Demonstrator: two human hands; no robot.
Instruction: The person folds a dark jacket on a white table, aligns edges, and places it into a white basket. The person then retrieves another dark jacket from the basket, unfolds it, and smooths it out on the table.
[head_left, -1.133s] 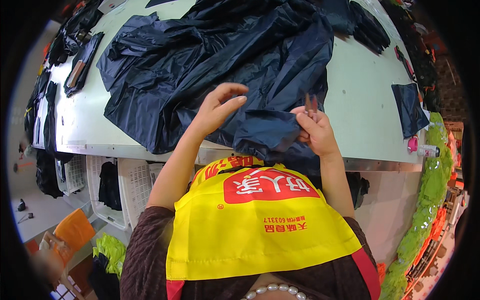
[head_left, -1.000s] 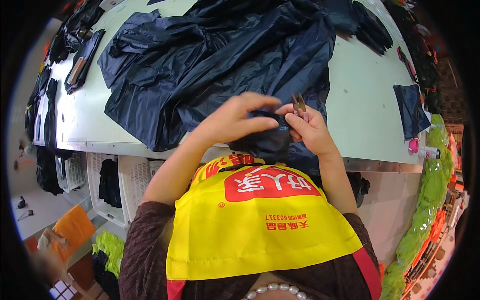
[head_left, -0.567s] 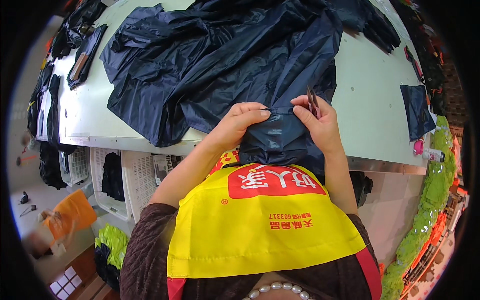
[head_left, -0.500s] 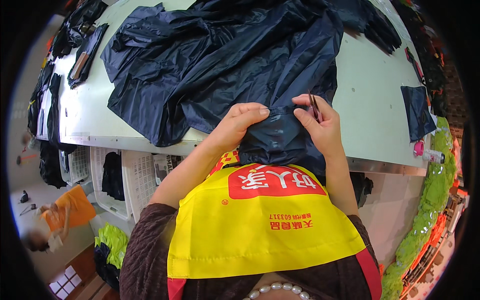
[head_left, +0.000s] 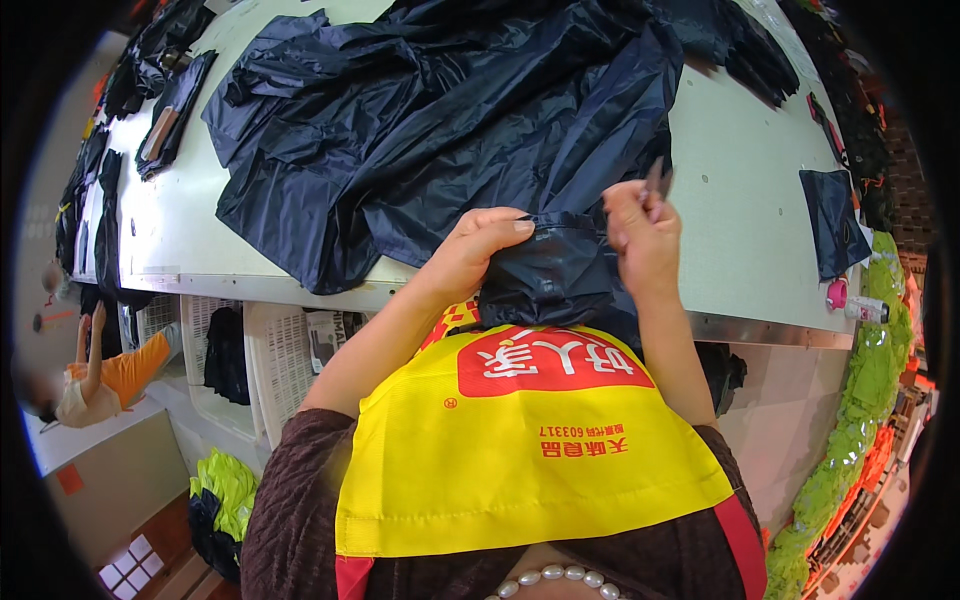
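A big crumpled dark navy garment of thin shiny fabric spreads over the table and hangs over its near edge to my lap. My left hand pinches its hemmed edge, thumb on top, just left of a gathered section. To the right of that section, my right hand is closed around small scissors, with the blades pointing up and away from me. Its fingers are slightly blurred and close to the fabric; whether they touch it I cannot tell. A yellow apron covers my front.
The white table carries a flat dark fabric piece and a pink-capped bottle at right. White plastic baskets stand under its left side. Yellow-green fabric is heaped at right. Another person is at far left.
My right hand has drawn slightly up from the garment's edge, and the scissors have swung upward. My left hand keeps its pinch. The other person at left has shifted posture.
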